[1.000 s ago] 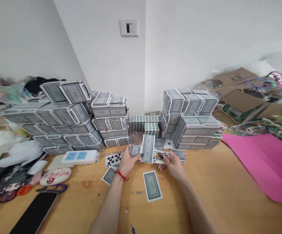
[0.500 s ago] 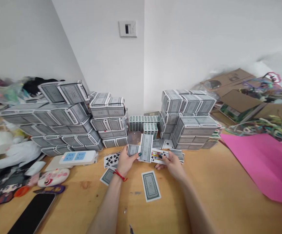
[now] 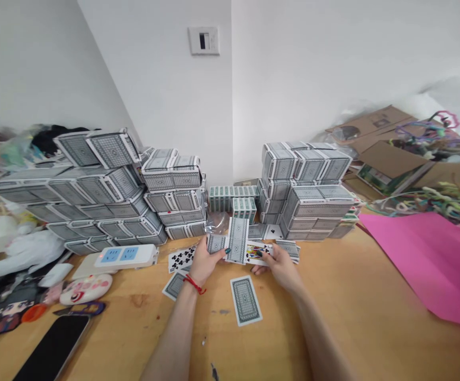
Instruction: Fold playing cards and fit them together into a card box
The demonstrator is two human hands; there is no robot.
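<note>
My left hand [image 3: 203, 261], with a red string round the wrist, pinches a few playing cards [image 3: 235, 241] held back-up above the wooden table [image 3: 333, 317]. My right hand [image 3: 280, 265] grips a face-up court card [image 3: 258, 252] just to the right of them. One card [image 3: 245, 299] lies face down on the table below my hands. A face-up clubs card [image 3: 182, 258] and another face-down card [image 3: 175, 284] lie left of my left hand. More loose cards [image 3: 289, 247] rest behind my right hand.
Stacks of boxed card decks stand at the back left [image 3: 102, 190] and back right [image 3: 309, 193]. A white power strip [image 3: 124, 255], a phone [image 3: 53, 349] and small toys lie at left. A pink sheet [image 3: 428, 259] and cardboard boxes [image 3: 388, 153] fill the right.
The view has tilted slightly, so everything sits a little higher in frame. Both hands keep the same hold on their cards.
</note>
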